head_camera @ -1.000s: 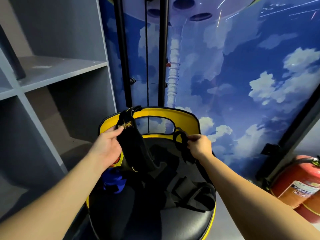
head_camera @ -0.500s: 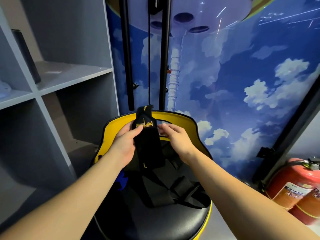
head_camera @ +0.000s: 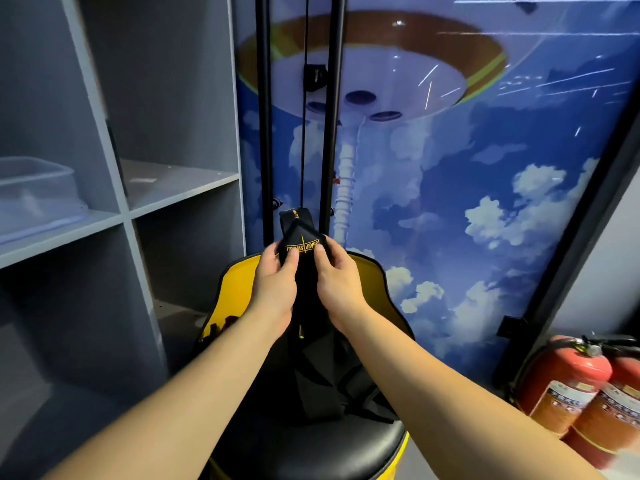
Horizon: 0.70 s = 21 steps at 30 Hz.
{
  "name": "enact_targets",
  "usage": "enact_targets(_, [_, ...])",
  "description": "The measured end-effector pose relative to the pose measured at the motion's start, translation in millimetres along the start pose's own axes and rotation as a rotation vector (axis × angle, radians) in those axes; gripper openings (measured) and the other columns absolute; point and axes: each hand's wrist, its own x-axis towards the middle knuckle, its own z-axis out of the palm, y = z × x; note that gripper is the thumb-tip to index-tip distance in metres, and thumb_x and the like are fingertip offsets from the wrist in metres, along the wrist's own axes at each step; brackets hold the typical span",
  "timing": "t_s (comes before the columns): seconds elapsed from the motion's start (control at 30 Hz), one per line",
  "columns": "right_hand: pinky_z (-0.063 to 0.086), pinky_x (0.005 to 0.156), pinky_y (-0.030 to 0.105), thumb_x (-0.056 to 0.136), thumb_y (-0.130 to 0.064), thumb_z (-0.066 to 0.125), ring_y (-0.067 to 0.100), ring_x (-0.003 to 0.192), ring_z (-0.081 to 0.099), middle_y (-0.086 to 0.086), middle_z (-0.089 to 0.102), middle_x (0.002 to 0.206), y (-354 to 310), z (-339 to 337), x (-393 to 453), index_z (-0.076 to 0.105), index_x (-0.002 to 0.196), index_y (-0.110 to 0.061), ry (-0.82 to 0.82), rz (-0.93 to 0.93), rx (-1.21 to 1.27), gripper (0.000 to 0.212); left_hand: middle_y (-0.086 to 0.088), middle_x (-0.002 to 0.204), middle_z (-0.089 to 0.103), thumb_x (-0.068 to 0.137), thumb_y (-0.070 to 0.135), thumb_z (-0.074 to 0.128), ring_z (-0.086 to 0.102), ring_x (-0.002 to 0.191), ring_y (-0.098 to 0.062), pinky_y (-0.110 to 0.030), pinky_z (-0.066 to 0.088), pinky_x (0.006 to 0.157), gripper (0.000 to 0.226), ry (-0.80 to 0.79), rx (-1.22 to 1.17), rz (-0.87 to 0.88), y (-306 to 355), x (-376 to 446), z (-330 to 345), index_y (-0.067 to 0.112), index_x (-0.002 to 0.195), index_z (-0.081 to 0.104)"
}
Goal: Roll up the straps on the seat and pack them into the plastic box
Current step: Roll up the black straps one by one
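Seat: black cushion (head_camera: 311, 441) right below the camera, yellow trim, yellow backrest (head_camera: 239, 282) rising behind it.
Loose straps: a black bundle (head_camera: 346, 386) heaped on the cushion, between the two forearms.
Left hand: the left hand (head_camera: 275, 285) is up in front of the backrest, thumb and fingers closed on the left edge of the strap.
Right hand: the right hand (head_camera: 334, 278) mirrors it, thumb on the front, fingers curled behind the right edge, the two hands nearly touching.
Strap: black strap (head_camera: 301, 245) with a yellow label, held up between both hands; its top is folded to a point, and the rest hangs down to the seat.
Extinguishers: two red extinguishers (head_camera: 568, 393) on the floor at the right.
Box: clear plastic box (head_camera: 34, 192), blurred, on the upper shelf at far left, well apart from the seat.
Shelf: grey cubby shelf (head_camera: 180, 188) along the left.
Rails: two black rails (head_camera: 265, 133) rising behind the seat.
Wall: blue sky-and-cloud mural (head_camera: 467, 202) at the back.
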Motion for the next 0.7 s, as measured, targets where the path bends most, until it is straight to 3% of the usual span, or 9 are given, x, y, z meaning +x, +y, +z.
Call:
enact_targets(0.1, [0.056,0.097,0.036,0.102,-0.027,0.057,0.005,0.101,0.069,-0.012,0.074,0.106,-14,-4,-6,0.069,0.115,-0.029,0.022,-0.038,-0.036,0.018,-0.006,0.12,0.07,0.103,0.015,0.053,0.069,0.107,-0.014,-0.029,0.054,0.088,0.024,0.002,0.035,0.031,11,-5,-1,0.012,0.126,0.057])
enact_targets(0.27, [0.057,0.087,0.027,0.098,-0.022,0.064,0.007,0.095,0.071,-0.007,0.076,0.101,-42,-12,-8,0.072,0.115,-0.019,0.002,-0.085,-0.05,0.019,-0.004,0.108,0.076,0.098,0.018,0.063,0.072,0.105,-0.019,-0.038,0.055,0.096,0.018,-0.041,0.082,0.053,36,-5,-8,0.015,0.115,0.07])
enact_targets(0.4, [0.055,0.073,0.019,0.097,-0.017,0.064,0.005,0.086,0.072,-0.006,0.076,0.094,-68,-16,-4,0.072,0.112,-0.016,-0.035,-0.111,-0.021,0.017,-0.004,0.11,0.076,0.092,0.025,0.071,0.073,0.101,-0.018,-0.038,0.055,0.096,0.03,-0.063,0.163,0.078,65,-2,-6,0.013,0.12,0.07])
enact_targets(0.47, [0.057,0.072,0.024,0.097,-0.016,0.065,0.007,0.086,0.072,0.0,0.076,0.096,-80,-14,-3,0.071,0.114,-0.013,-0.028,-0.133,-0.03,0.019,-0.001,0.108,0.077,0.093,0.026,0.07,0.073,0.102,-0.016,-0.038,0.055,0.098,0.032,-0.072,0.212,0.122,79,-3,-3,0.013,0.122,0.069])
enact_targets(0.57, [0.059,0.088,0.042,0.094,-0.016,0.069,0.018,0.092,0.071,0.005,0.074,0.096,-92,-11,-2,0.07,0.115,-0.011,0.006,-0.153,-0.008,0.021,0.004,0.102,0.078,0.095,0.029,0.067,0.073,0.099,-0.014,-0.043,0.055,0.098,0.022,-0.095,0.311,0.196,96,-5,2,0.019,0.114,0.073])
enact_targets(0.7, [0.06,0.089,0.042,0.093,-0.02,0.07,0.023,0.101,0.072,0.006,0.075,0.105,-102,-10,-4,0.068,0.119,-0.013,-0.016,-0.118,0.016,0.027,0.002,0.102,0.078,0.094,0.029,0.069,0.073,0.099,-0.017,-0.045,0.055,0.098,0.024,-0.059,0.212,0.141,107,-11,5,0.018,0.115,0.072])
